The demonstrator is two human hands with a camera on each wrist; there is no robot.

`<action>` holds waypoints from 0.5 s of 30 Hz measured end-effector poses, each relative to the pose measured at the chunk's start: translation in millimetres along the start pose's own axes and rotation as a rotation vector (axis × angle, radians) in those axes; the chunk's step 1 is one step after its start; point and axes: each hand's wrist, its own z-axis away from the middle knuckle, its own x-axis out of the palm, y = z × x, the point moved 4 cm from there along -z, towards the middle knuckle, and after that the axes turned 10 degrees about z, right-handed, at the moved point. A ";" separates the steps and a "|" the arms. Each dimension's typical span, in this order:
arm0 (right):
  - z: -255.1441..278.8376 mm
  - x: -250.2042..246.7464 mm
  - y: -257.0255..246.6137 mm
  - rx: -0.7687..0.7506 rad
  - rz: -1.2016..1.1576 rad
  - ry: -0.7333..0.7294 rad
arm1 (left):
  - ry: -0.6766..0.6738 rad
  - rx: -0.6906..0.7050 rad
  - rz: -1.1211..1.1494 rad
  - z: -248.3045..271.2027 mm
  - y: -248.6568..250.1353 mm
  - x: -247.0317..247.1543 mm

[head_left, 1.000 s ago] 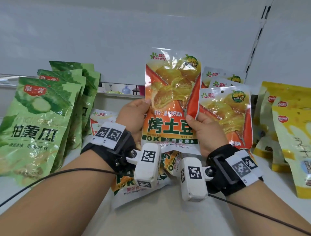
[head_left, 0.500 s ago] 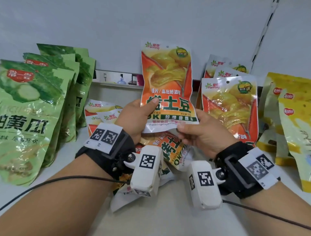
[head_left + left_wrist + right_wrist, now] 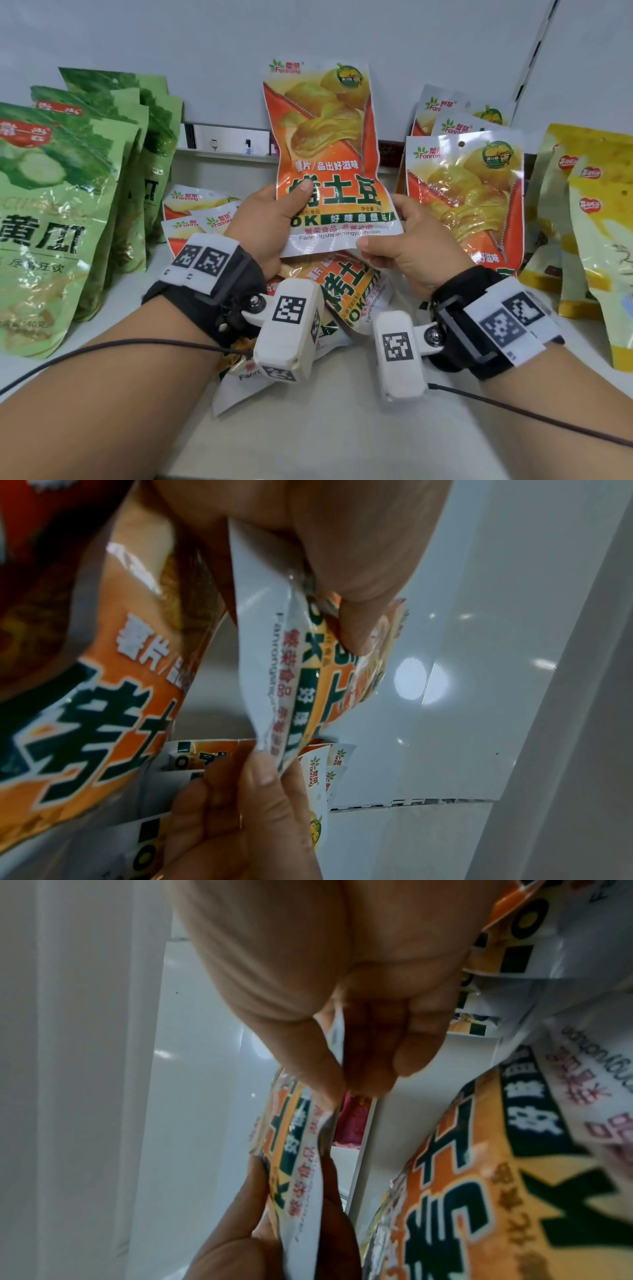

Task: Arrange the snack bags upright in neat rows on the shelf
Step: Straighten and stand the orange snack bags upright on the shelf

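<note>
Left hand: the left hand (image 3: pixel 270 222) is wrapped round the lower left part of an orange snack bag (image 3: pixel 325 150), with the thumb (image 3: pixel 301 197) pressed on the printed front and the fingers curled behind.
Right hand: the right hand (image 3: pixel 407 240) pinches the bottom right corner of the same bag; from the left wrist view, its thumb and fingers (image 3: pixel 270 785) are seen clamped on the white bottom seal.
Held bag: the orange snack bag is held upright and off the shelf (image 3: pixel 342 428), between the two hands, in front of the pale back wall (image 3: pixel 205 51).
Loose bags: several orange bags of the same kind lie flat in a pile (image 3: pixel 356 294) on the shelf, just under the hands.
Right row: a row of orange bags (image 3: pixel 466 198) stands upright to the right of the held bag, one behind another.
Left side: tall green bags (image 3: pixel 58 205) stand upright in a row at the left.
Far right: yellow bags (image 3: pixel 596 222) stand upright at the right edge.
Wrists: black straps with white marked blocks (image 3: pixel 287 329) are worn on both wrists, and thin black cables (image 3: pixel 113 344) trail back along the forearms.
</note>
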 end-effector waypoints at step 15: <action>8.9 11.6 -10.8 -0.085 0.066 -0.052 | -0.236 0.012 0.030 4.3 -0.9 16.9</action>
